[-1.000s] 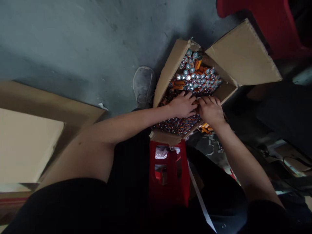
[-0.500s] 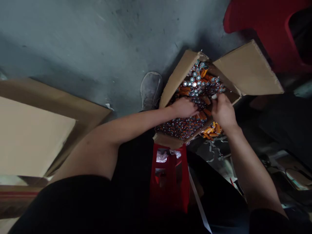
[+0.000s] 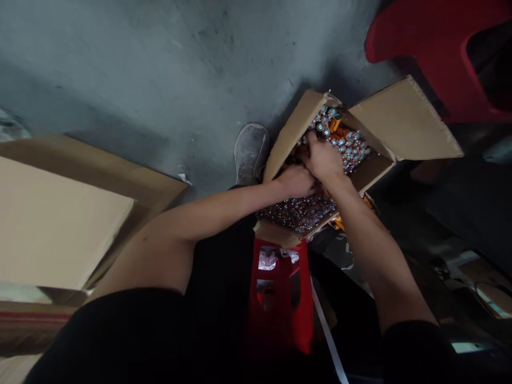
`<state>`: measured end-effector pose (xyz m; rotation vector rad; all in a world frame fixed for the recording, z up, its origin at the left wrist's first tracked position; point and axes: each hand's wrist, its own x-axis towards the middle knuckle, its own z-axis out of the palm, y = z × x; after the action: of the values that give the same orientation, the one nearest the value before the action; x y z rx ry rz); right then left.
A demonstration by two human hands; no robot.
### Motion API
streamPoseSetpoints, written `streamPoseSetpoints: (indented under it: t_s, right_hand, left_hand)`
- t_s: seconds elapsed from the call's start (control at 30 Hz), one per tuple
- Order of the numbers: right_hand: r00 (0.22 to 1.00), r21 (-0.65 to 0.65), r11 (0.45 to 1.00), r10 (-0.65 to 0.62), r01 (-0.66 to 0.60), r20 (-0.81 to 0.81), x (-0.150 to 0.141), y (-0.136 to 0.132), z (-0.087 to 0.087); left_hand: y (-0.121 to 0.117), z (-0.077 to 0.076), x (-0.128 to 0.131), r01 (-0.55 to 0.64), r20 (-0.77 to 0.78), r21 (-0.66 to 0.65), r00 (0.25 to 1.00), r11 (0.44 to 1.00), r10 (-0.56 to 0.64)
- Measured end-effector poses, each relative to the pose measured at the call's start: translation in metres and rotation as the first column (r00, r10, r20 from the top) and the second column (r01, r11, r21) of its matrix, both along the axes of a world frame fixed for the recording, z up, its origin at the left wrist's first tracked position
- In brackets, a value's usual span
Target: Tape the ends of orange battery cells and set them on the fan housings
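Observation:
An open cardboard box [image 3: 290,130] holds many orange batteries [image 3: 296,213] with shiny metal ends, packed upright in rows. Some batteries lie on their sides near the box's far end. My left hand [image 3: 298,181] reaches into the middle of the box, its fingers bent down among the batteries. Right above and beside it, my right hand [image 3: 324,157] is curled in toward the box's left wall. The two hands touch or nearly touch. What their fingers hold is hidden in shadow and behind the hands.
A red plastic stool [image 3: 302,298] stands below the box, and a red chair [image 3: 420,32] is at the upper right. Box flaps [image 3: 408,122] stick out to the right. Another cardboard box [image 3: 60,224] lies at the left. My shoe [image 3: 251,152] rests on the grey floor [image 3: 160,69].
My right hand has moved left from the box's right edge to a place beside my left hand. My left hand has shifted slightly left and down.

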<state>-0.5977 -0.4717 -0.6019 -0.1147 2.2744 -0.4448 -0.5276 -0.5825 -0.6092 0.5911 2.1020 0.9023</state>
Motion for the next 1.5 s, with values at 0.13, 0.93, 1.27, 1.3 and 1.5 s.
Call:
streamPoseSetpoints:
  t_s: [0.13, 0.93, 1.27, 1.3, 1.5]
  right_hand:
    - [0.982, -0.107, 0.982, -0.165, 0.156, -0.086, -0.006, 0.048, 0.029]
    - [0.995, 0.277, 0.960, 0.064, -0.042, -0.072, 0.050, 0.068, 0.028]
    - [0.989, -0.100, 0.987, -0.135, 0.128, -0.059, 0.070, 0.177, 0.128]
    - [0.976, -0.059, 0.978, -0.204, 0.200, -0.075, 0.081, 0.195, 0.135]
    - [0.974, 0.188, 0.959, -0.196, 0.214, -0.111, 0.170, 0.231, 0.074]
  left_hand:
    - [-0.001, 0.012, -0.007, 0.123, -0.039, -0.130, 0.991, 0.984, -0.129]
    - [0.006, 0.019, -0.013, 0.236, -0.133, -0.137, 0.958, 0.962, -0.254]
    - [0.001, 0.022, -0.022, 0.292, 0.000, -0.171, 0.955, 0.941, -0.296]
    - [0.002, 0.024, -0.021, 0.306, 0.008, -0.177, 0.951, 0.936, -0.309]
    - [0.006, 0.032, -0.010, 0.272, 0.035, -0.292, 0.961, 0.917, -0.274]
